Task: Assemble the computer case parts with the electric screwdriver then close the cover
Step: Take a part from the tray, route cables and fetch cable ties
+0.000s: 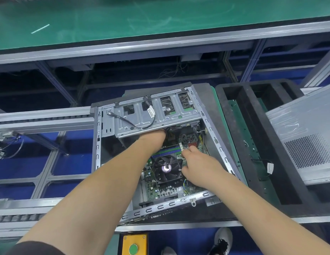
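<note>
- Green conveyor belt (105,19) runs across the top of the frame; aluminium roller rails (40,118) cross the left, above a blue floor.
- Centre frame, the open computer case (97,144) lies on its side on a dark pallet (208,96), its motherboard and CPU fan (167,169) exposed.
- Left hand (153,138) reaches under the hinged drive cage (156,115); its fingers are hidden, so I cannot tell their grip.
- Right hand (199,166) is curled beside the fan, apparently pinching something small; what it is I cannot tell.
- Side cover (304,135) rests at right: probably thin, flexible sheet steel, best held by its edges.
- Case likely heavy and rigid; the board is fragile, so grip the frame rails.
</note>
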A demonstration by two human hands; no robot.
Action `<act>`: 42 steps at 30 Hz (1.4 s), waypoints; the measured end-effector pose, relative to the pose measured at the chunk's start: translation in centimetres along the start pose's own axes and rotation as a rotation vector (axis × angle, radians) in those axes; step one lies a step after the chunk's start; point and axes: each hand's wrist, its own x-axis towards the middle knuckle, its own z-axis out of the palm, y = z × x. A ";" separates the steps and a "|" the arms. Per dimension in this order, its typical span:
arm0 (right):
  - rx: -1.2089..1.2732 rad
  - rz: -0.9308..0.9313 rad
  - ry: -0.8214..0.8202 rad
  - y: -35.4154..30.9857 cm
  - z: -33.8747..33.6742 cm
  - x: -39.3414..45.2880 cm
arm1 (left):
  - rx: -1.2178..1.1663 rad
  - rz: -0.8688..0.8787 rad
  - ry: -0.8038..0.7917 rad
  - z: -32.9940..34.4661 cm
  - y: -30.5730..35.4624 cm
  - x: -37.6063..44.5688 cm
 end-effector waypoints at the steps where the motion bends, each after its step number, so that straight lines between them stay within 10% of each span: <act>1: 0.002 0.001 0.000 0.0 0.0 0.0 | -0.006 0.004 -0.003 -0.1 0.0 0.0; 34: -0.005 0.002 0.011 -0.1 0.0 -0.1 | -0.119 -0.074 -0.038 -0.9 1.1 -1.8; 42: 0.057 0.011 0.022 0.0 -0.3 -0.1 | -0.203 -0.037 0.205 -0.8 1.8 -5.5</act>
